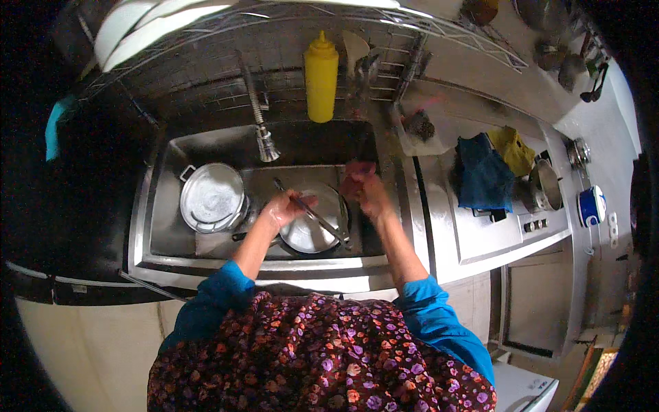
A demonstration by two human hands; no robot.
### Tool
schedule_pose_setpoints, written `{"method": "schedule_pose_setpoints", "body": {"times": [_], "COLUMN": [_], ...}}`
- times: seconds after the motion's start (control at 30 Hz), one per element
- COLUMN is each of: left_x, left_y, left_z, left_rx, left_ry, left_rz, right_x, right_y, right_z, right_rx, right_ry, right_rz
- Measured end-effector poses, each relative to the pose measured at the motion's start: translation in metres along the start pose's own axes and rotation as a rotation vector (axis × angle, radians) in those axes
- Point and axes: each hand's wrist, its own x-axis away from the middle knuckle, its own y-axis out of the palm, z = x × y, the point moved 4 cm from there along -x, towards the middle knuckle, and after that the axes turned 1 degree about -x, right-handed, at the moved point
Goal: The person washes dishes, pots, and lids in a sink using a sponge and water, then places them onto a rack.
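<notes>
Over the steel sink [170, 252], my left hand [284, 208] grips a long, thin metal utensil [324, 222], perhaps tongs; its exact kind is unclear. My right hand [369, 194] holds a blurred reddish scrubbing pad or cloth [358, 175], apart from the utensil. Beneath my hands lies a round metal pan or lid [309, 232] with a dark-handled pan partly hidden under it. A metal pot [213, 195] with side handles stands at the left of the sink. The spring-necked faucet [266, 147] hangs over the sink's back part; whether water runs cannot be told.
A yellow squeeze bottle [321, 82] is behind the sink, below a wire shelf [463, 38]. To the right, a blue cloth [484, 172] and a yellow cloth [512, 149] lie on the stove, beside a metal pot [545, 185]. A dark scrubber [419, 125] sits near the sink's back right corner.
</notes>
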Motion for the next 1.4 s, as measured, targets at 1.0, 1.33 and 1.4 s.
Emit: {"method": "schedule_pose_setpoints", "body": {"times": [1.0,1.33,1.4], "left_x": [0.101,0.067,0.069], "left_y": [0.032,0.032,0.05], "left_z": [-0.013,0.001,-0.011], "left_rx": [-1.151,-0.816,-1.048], "left_ry": [0.018,0.037,0.01], "left_rz": [-0.029,0.057,-0.049], "right_x": [-0.049,-0.05,-0.1], "right_y": [0.063,0.095,0.038], "right_z": [0.046,0.075,0.068], "right_rx": [-0.171,0.341,1.157], "right_ry": [-0.173,-0.27,-0.72], "right_rz": [0.208,0.141,0.365]}}
